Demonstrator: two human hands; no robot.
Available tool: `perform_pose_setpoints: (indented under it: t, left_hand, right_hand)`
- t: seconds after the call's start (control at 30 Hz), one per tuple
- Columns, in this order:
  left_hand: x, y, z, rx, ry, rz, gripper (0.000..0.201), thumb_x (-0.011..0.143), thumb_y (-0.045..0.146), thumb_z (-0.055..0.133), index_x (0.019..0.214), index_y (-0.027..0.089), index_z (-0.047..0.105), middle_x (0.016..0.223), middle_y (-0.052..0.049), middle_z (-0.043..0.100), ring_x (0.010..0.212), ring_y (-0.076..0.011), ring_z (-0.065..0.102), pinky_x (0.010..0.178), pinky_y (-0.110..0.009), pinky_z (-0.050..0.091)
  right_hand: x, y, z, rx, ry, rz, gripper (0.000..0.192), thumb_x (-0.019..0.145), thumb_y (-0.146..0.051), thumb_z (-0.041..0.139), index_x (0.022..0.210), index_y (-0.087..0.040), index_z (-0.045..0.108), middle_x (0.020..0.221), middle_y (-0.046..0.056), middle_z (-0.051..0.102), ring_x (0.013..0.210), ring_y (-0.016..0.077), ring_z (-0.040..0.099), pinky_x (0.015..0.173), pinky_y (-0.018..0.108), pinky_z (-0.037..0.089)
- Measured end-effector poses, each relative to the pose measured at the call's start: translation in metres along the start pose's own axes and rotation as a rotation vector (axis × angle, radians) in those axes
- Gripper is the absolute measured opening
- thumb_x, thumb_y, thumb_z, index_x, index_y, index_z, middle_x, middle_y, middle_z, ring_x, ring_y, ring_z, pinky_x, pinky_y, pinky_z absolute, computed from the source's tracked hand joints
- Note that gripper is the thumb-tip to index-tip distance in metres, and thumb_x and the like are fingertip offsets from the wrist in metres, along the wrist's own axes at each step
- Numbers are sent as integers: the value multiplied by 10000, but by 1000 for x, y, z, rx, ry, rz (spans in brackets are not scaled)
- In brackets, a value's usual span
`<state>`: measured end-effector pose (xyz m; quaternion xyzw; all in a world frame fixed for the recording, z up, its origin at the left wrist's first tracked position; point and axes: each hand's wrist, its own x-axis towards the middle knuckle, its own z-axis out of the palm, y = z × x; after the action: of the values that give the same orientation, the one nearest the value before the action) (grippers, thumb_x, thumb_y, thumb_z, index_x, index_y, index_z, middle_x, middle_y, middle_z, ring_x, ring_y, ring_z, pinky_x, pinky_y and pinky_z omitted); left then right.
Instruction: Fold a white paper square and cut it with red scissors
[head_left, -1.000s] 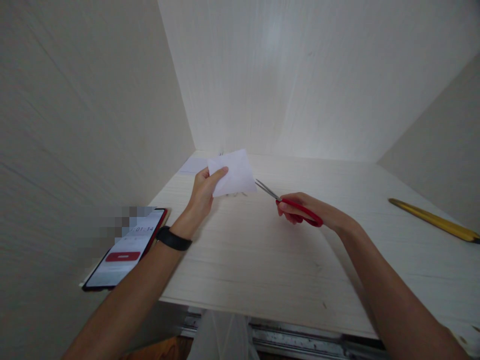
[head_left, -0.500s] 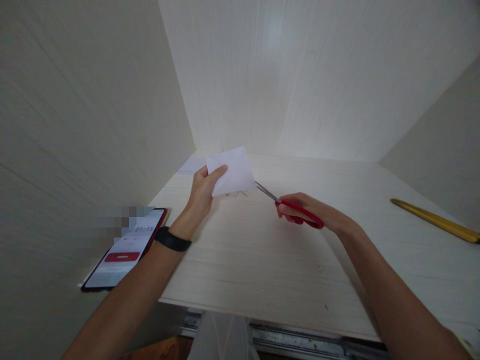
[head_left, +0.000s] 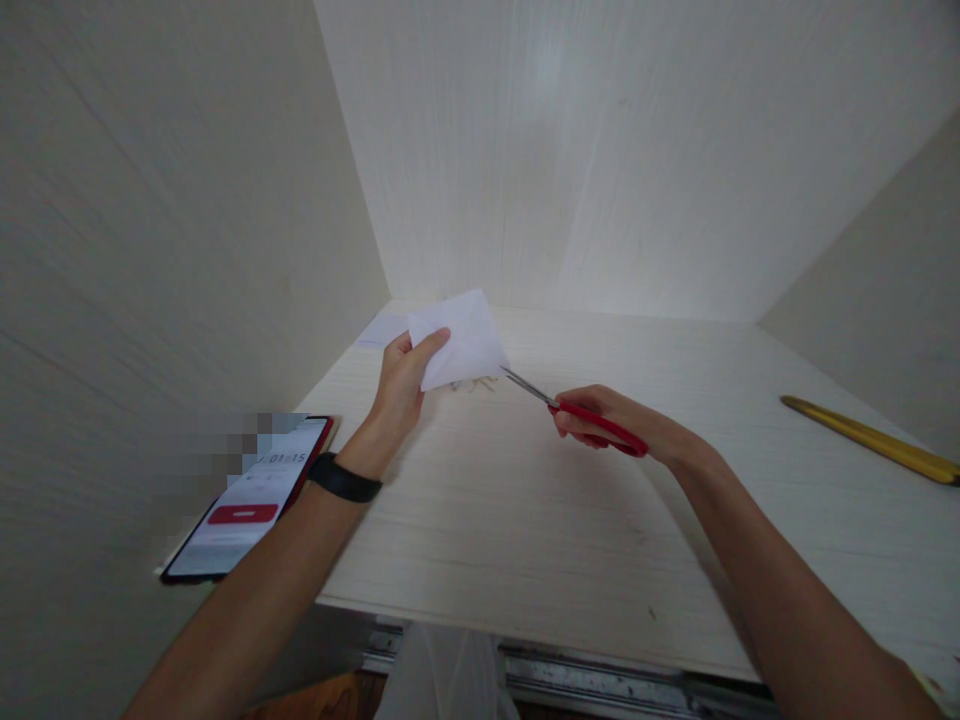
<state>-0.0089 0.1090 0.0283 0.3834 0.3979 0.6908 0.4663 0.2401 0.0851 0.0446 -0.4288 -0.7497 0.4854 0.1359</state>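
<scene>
A white piece of paper (head_left: pixel 466 345) is pinched in my left hand (head_left: pixel 409 365), thumb on top, held tilted above the white surface. My right hand (head_left: pixel 592 415) is closed round the red handles of a pair of scissors (head_left: pixel 600 418). The scissors' narrow metal blades point left, and their tips meet the paper's lower right corner. Whether the blades have cut into the paper is too small to tell. Behind my left hand, another pale sheet (head_left: pixel 380 330) lies on the surface.
A phone (head_left: pixel 251 505) showing a timer lies at the left beside my forearm. Far right rests a long yellow object (head_left: pixel 870 440). Several thin brownish bits (head_left: pixel 484 383) lie below the paper. White panels rise at the back and both sides; a metal rail (head_left: pixel 592 680) runs under the front edge.
The paper and my left hand have shifted slightly left. The scissor blades have drawn closer together at the paper's corner, and my right-hand fingers have closed a little.
</scene>
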Motion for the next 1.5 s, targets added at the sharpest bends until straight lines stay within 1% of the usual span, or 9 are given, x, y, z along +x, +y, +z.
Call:
perform_pose_setpoints:
  t: [0.2, 0.33, 0.5, 0.73, 0.87, 1.0, 1.17, 1.37, 1.5]
  left_hand:
    - [0, 0, 0, 2, -10, -2, 263, 619, 260, 771, 838, 138, 694, 845, -40, 718, 702, -145, 630, 640, -230, 493]
    - [2, -1, -1, 5, -1, 7, 260, 616, 253, 770, 836, 140, 688, 863, -41, 714, 708, -144, 628, 638, -233, 489]
    - [2, 0, -1, 16, 0, 10, 271, 613, 263, 772, 837, 134, 690, 860, -42, 715, 708, -150, 626, 632, -234, 487]
    - [2, -1, -3, -2, -9, 6, 263, 614, 252, 773, 836, 134, 695, 839, -33, 716, 693, -143, 623, 621, -224, 487]
    - [1, 0, -3, 21, -14, 10, 282, 624, 264, 764, 867, 137, 696, 870, -43, 721, 721, -156, 636, 641, -235, 492]
    - [2, 0, -2, 17, -17, 12, 279, 628, 255, 758, 873, 136, 696, 875, -46, 723, 742, -159, 640, 657, -235, 492]
    - [3, -1, -3, 6, -9, 16, 291, 613, 260, 771, 863, 134, 691, 855, -41, 720, 724, -156, 638, 656, -239, 487]
    - [3, -1, -2, -24, -5, 13, 259, 604, 229, 774, 828, 133, 688, 824, -21, 715, 684, -125, 625, 639, -212, 487]
    - [3, -1, -2, -17, -15, 23, 249, 613, 235, 769, 830, 139, 693, 822, -20, 715, 689, -132, 624, 635, -214, 492]
  right_hand:
    - [1, 0, 1, 23, 2, 29, 351, 786, -516, 561, 730, -169, 551, 559, -27, 465, 459, 62, 386, 390, 196, 236]
    - [1, 0, 1, 17, 23, 40, 354, 779, -519, 564, 740, -168, 560, 551, -29, 466, 440, 59, 375, 372, 197, 214]
    - [0, 2, -1, 6, 23, 26, 376, 795, -534, 543, 734, -164, 568, 549, -26, 471, 435, 56, 380, 373, 196, 224]
    - [-1, 1, 0, 6, 29, 28, 347, 795, -503, 547, 724, -164, 570, 551, -22, 483, 446, 62, 392, 388, 201, 232]
    - [0, 3, -1, 1, 23, 10, 329, 803, -482, 553, 710, -166, 565, 565, -21, 489, 460, 65, 400, 409, 203, 247]
    - [-1, 3, -3, -22, 29, -28, 327, 786, -462, 582, 655, -165, 536, 561, -21, 484, 477, 68, 401, 438, 210, 269]
    - [-2, 2, -2, -23, 32, -41, 320, 782, -443, 585, 630, -170, 517, 554, -28, 471, 477, 69, 392, 452, 219, 273]
    - [0, 7, -3, -38, 30, -59, 328, 779, -439, 603, 617, -170, 509, 544, -33, 461, 479, 71, 388, 455, 226, 271]
    - [2, 10, -3, -39, 32, -64, 332, 780, -445, 603, 617, -169, 515, 542, -31, 469, 475, 73, 390, 452, 227, 271]
